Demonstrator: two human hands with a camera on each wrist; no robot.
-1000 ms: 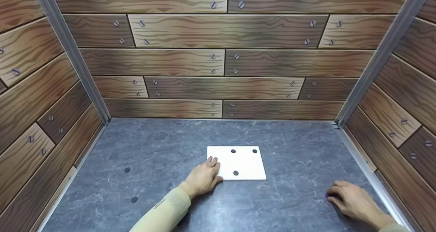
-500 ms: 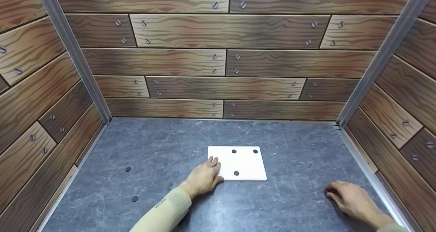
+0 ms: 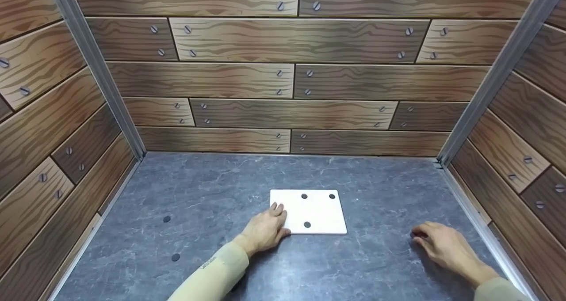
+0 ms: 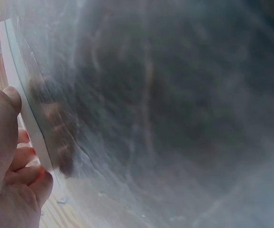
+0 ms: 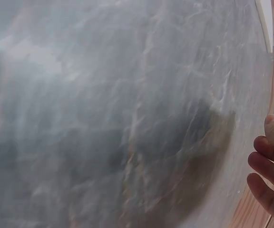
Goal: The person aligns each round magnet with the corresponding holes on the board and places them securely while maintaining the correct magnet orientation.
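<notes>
A thin white board lies flat on the dark marbled surface, with three black discs on it: one near its far edge, one in its far right corner and one near its front edge. My left hand holds the board's near left corner, fingers over the left side and thumb at the front edge. In the left wrist view the thumb touches the board's edge. To the right, my right hand pinches a small dark disc, mostly hidden by the fingertips; the right wrist view does not show it.
Two more black discs lie on the left of the surface, one farther back and one nearer. Wood-patterned walls enclose the back and both sides, with metal strips along the edges.
My right hand has moved away from the front edge and to the left, toward the board, with the dark disc at its fingertips. The left hand and the board stay in place.
</notes>
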